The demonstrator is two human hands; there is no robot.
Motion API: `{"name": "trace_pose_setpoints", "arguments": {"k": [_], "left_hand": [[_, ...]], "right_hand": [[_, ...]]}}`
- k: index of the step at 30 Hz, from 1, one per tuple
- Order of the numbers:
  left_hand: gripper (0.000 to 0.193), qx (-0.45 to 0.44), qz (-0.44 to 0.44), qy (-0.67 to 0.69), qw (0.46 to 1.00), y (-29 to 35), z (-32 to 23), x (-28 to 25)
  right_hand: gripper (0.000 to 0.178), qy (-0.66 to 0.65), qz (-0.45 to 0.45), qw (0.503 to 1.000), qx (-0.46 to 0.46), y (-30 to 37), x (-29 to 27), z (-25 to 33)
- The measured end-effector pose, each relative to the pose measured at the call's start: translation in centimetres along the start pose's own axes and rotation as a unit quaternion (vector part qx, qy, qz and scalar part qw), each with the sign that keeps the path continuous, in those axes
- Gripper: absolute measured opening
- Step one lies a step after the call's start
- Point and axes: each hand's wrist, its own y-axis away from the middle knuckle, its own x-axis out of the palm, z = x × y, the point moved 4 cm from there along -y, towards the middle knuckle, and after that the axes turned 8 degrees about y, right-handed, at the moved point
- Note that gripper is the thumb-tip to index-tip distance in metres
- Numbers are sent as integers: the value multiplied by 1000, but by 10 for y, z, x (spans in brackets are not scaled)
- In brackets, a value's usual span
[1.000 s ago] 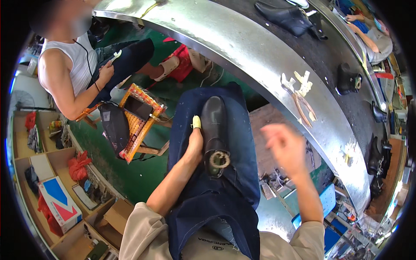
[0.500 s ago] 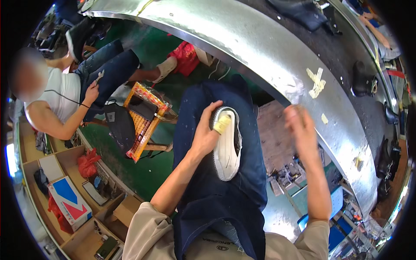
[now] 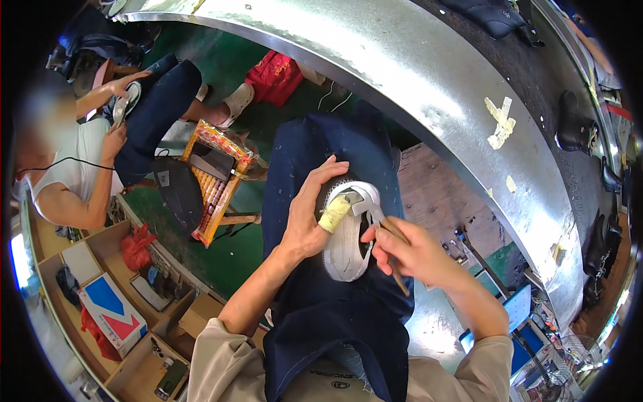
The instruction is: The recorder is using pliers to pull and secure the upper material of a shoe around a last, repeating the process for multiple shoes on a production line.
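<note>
Snugly, left hand (image 3: 307, 222) curls round an oval, pale-bottomed shoe (image 3: 345, 251); right hand (image 3: 412, 251) clenches metal pincers (image 3: 372, 210).

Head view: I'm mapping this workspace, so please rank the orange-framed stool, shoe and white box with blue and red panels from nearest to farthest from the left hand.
1. Shoe: touching the left hand.
2. Orange-framed stool: left of the hand.
3. White box: farther left, toward the lower-left corner.

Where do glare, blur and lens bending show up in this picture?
In the head view, white glare washes the metal table edge, which also looks bowed; the co-worker's head is blurry; the upturned shoe and pliers look fairly crisp.
</note>
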Motion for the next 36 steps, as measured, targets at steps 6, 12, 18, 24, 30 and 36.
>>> {"name": "trace_pose_setpoints", "arguments": {"k": [6, 12, 18, 24, 30, 36], "left_hand": [[45, 17, -41, 39, 998, 7, 12, 0], [40, 4, -6, -39, 999, 4, 12, -13], [57, 38, 204, -215, 954, -11, -39, -42], [55, -185, 126, 174, 959, -2, -6, -32], [25, -225, -111, 284, 925, 3, 18, 0], [42, -68, -39, 86, 993, 4, 21, 4]], "right_hand": [[26, 392, -176, 894, -122, -14, 2, -17], [25, 423, -275, 836, -216, -34, 12, -34], [21, 378, -158, 907, -102, -13, 14, -14], [23, 467, -178, 861, -90, -13, 24, -7], [22, 552, -231, 789, -140, -7, 32, -10], [18, 423, -240, 858, -166, 17, 24, 9]]}}
